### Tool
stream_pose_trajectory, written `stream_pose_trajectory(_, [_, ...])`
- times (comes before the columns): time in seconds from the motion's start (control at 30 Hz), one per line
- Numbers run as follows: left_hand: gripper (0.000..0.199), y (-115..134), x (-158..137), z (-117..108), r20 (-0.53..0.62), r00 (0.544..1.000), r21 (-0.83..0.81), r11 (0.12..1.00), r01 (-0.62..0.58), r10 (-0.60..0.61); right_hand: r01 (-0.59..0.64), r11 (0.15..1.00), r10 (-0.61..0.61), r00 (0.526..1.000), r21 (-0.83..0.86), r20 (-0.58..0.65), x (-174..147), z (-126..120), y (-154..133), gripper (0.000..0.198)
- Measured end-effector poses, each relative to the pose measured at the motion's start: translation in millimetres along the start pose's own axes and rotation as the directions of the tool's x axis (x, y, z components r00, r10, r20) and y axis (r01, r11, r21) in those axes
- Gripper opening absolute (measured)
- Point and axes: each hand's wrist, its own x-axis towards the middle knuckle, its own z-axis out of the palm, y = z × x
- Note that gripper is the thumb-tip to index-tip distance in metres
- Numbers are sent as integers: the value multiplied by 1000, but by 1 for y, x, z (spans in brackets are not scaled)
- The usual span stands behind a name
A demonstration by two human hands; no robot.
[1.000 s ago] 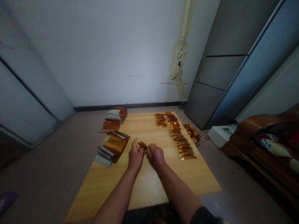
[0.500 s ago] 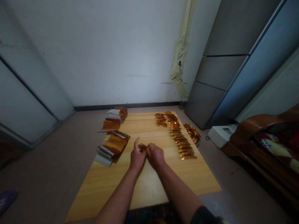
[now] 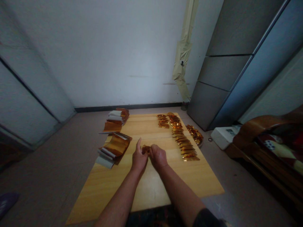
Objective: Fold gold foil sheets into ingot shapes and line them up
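Note:
Over the middle of the wooden table (image 3: 151,195), both hands hold one small piece of shiny gold foil paper (image 3: 145,149), partly folded. My left hand (image 3: 139,159) grips its left side, with the thumb or a finger sticking up. My right hand (image 3: 157,156) is closed on its right side, fingers curled in a pinch. Much of the paper is hidden by the fingers. Left of my hands lie loose stacks of gold and grey foil sheets (image 3: 115,145). To the right runs a row of folded gold foil pieces (image 3: 181,140), overlapping one another.
More foil sheets (image 3: 113,126) lie at the table's far left corner. A shorter row of folded foil pieces (image 3: 163,121) is at the back. Beyond the right edge stands a container heaped with gold pieces (image 3: 195,134). A grey refrigerator (image 3: 220,69), white box (image 3: 223,138) and wooden bench (image 3: 260,132) are on the right.
The foil paper between my hands shows a little more and looks more opened out. My right hand has shifted very slightly; the stacks and rows are unchanged.

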Motion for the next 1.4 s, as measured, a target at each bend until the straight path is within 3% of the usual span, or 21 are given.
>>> stream_pose_trajectory(0.33, [92,3,10,0,-43,999,-15,1000,23,-23,20,980,0,995,196,-100,-5,-12,4,16])
stream_pose_trajectory(0.7, [93,4,13,13,-39,998,-120,992,42,-47,11,989,1,996,149,-85,3,-23,12,16])
stream_pose_trajectory(0.9, [100,4,17,19,9,999,-77,996,42,-41,31,998,-37,995,-61,-97,18,-26,27,20])
stream_pose_trajectory(1.1, [92,2,-4,12,58,997,-78,996,-45,49,22,948,-51,995,-318,-84,67,-38,72,23])
stream_pose_trajectory(1.4, [80,-11,-12,13,65,989,2,991,-131,131,13,886,41,994,-464,106,108,-48,109,29])
